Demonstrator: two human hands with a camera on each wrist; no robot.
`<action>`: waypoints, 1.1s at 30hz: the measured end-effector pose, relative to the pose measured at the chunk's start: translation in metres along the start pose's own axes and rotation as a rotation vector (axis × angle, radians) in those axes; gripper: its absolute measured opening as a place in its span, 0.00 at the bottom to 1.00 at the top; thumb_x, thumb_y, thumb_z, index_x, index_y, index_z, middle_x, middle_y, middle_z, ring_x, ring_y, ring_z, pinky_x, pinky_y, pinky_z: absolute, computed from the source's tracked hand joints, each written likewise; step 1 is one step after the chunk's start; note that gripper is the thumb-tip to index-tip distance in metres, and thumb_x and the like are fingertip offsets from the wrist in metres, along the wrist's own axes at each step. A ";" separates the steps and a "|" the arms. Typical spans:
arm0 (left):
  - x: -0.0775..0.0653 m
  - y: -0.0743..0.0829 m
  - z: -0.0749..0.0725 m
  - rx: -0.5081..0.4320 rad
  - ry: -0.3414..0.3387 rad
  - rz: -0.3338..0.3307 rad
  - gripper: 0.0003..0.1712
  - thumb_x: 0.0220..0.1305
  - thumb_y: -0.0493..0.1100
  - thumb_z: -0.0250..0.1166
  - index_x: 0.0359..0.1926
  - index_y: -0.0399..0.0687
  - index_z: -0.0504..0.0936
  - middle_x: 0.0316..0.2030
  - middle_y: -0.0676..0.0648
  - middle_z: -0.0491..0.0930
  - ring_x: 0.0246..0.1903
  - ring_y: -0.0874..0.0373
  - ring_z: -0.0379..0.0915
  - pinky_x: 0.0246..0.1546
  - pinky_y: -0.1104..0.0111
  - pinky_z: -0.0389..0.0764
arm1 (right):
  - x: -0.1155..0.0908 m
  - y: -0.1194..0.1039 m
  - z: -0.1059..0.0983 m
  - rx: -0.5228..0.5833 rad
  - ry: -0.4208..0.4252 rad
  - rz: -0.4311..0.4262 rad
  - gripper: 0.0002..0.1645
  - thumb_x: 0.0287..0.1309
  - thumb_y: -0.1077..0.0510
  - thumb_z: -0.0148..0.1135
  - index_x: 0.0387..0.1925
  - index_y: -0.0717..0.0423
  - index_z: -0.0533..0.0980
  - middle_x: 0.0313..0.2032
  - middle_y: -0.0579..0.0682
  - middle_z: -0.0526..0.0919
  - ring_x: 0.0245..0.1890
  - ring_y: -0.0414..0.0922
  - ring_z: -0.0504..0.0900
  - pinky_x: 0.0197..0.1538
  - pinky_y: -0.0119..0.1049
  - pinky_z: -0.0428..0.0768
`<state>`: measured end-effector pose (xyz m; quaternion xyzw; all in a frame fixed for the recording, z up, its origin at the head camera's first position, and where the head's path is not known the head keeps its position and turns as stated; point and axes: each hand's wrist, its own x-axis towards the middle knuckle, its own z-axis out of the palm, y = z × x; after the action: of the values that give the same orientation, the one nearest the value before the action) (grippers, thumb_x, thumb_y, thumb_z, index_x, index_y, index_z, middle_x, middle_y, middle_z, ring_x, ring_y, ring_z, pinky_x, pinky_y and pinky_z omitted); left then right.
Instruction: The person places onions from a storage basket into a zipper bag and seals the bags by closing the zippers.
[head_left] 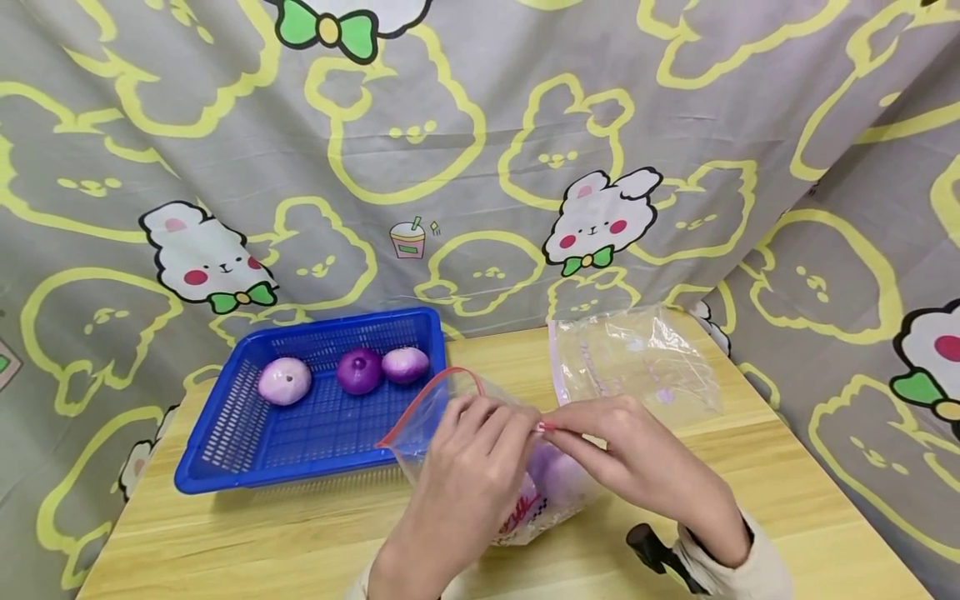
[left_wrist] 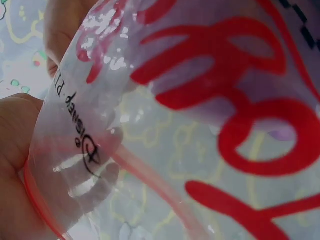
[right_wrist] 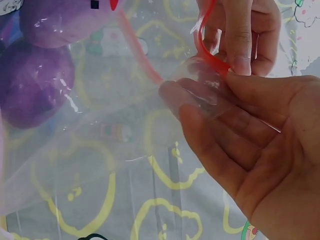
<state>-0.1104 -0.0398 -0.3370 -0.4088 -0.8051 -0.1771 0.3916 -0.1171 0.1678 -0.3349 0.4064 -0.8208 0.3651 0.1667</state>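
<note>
Both hands are at the red-edged mouth of a clear zip bag (head_left: 551, 500) printed with red lettering. Purple onions (right_wrist: 40, 85) show through its plastic. My right hand (head_left: 637, 454) pinches the bag's corner, at the right end of the red zip strip (right_wrist: 212, 55), between thumb and fingers. Next to it my left hand (head_left: 480, 458) grips the same edge, fingers bent over it. Left of the left hand the mouth gapes, its red rim (head_left: 420, 400) standing up in a loop. In the left wrist view the bag's printed side (left_wrist: 190, 60) fills most of the picture.
A blue plastic basket (head_left: 225, 433) on the left of the wooden table (head_left: 750, 500) holds a pale onion (head_left: 285, 381), a dark purple onion (head_left: 360, 371) and another onion (head_left: 406, 365). Behind the right hand lies a second clear bag (head_left: 637, 358). A patterned curtain (head_left: 480, 167) hangs behind.
</note>
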 end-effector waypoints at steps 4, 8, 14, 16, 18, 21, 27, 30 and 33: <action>-0.001 -0.003 -0.001 -0.020 -0.016 -0.016 0.06 0.70 0.39 0.59 0.43 0.44 0.81 0.35 0.51 0.84 0.38 0.56 0.78 0.49 0.60 0.76 | 0.000 0.002 0.001 -0.011 0.042 -0.068 0.17 0.56 0.73 0.64 0.45 0.57 0.85 0.43 0.47 0.88 0.42 0.41 0.87 0.48 0.25 0.80; 0.000 -0.006 -0.001 -0.025 -0.017 -0.028 0.06 0.70 0.40 0.60 0.42 0.44 0.82 0.36 0.51 0.84 0.39 0.56 0.78 0.48 0.61 0.77 | -0.001 0.003 0.000 -0.010 0.066 -0.097 0.18 0.55 0.74 0.64 0.47 0.59 0.84 0.43 0.49 0.88 0.43 0.43 0.87 0.50 0.25 0.79; -0.002 -0.010 -0.003 -0.023 -0.040 -0.046 0.05 0.70 0.39 0.60 0.42 0.45 0.81 0.36 0.51 0.83 0.41 0.54 0.78 0.47 0.62 0.76 | -0.001 0.004 -0.002 -0.005 0.043 -0.020 0.17 0.60 0.70 0.63 0.48 0.55 0.85 0.45 0.45 0.88 0.45 0.39 0.86 0.50 0.25 0.79; -0.002 -0.011 -0.003 -0.019 -0.042 -0.046 0.05 0.69 0.39 0.60 0.42 0.44 0.81 0.36 0.50 0.83 0.42 0.54 0.78 0.48 0.61 0.76 | -0.001 0.003 -0.002 -0.011 0.035 0.002 0.16 0.61 0.70 0.63 0.48 0.55 0.85 0.45 0.44 0.88 0.45 0.38 0.86 0.50 0.25 0.79; -0.002 -0.011 -0.003 -0.019 -0.042 -0.047 0.05 0.70 0.39 0.60 0.42 0.44 0.81 0.37 0.50 0.83 0.42 0.53 0.78 0.48 0.61 0.77 | -0.001 0.002 -0.003 -0.015 0.035 0.015 0.15 0.60 0.69 0.63 0.48 0.55 0.85 0.45 0.45 0.88 0.45 0.38 0.86 0.49 0.24 0.79; -0.002 -0.013 -0.004 -0.024 -0.039 -0.052 0.06 0.71 0.40 0.59 0.42 0.44 0.81 0.37 0.50 0.83 0.43 0.53 0.78 0.49 0.61 0.77 | 0.001 0.002 -0.004 -0.019 0.038 0.023 0.15 0.60 0.69 0.63 0.47 0.55 0.85 0.44 0.45 0.88 0.44 0.38 0.86 0.48 0.24 0.79; -0.001 -0.015 -0.006 -0.026 -0.042 -0.063 0.07 0.72 0.41 0.58 0.41 0.45 0.81 0.38 0.50 0.83 0.43 0.53 0.78 0.48 0.61 0.77 | 0.002 0.002 -0.005 -0.023 0.047 0.026 0.16 0.61 0.69 0.63 0.48 0.55 0.85 0.45 0.43 0.88 0.45 0.38 0.86 0.49 0.24 0.79; -0.001 -0.016 -0.006 -0.026 -0.042 -0.064 0.07 0.72 0.41 0.57 0.41 0.45 0.81 0.38 0.50 0.83 0.43 0.53 0.78 0.46 0.61 0.78 | 0.001 0.002 -0.004 -0.014 0.050 0.025 0.16 0.60 0.70 0.63 0.48 0.55 0.85 0.45 0.44 0.88 0.45 0.39 0.86 0.50 0.25 0.79; -0.002 -0.016 -0.006 -0.026 -0.041 -0.062 0.07 0.73 0.41 0.57 0.41 0.45 0.81 0.38 0.51 0.83 0.43 0.53 0.78 0.46 0.61 0.78 | 0.000 0.003 -0.005 -0.009 0.056 0.023 0.17 0.60 0.70 0.63 0.48 0.55 0.85 0.45 0.44 0.88 0.45 0.39 0.86 0.50 0.25 0.79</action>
<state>-0.1199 -0.0539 -0.3341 -0.3922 -0.8229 -0.1910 0.3641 -0.1192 0.1724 -0.3331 0.3856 -0.8222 0.3746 0.1871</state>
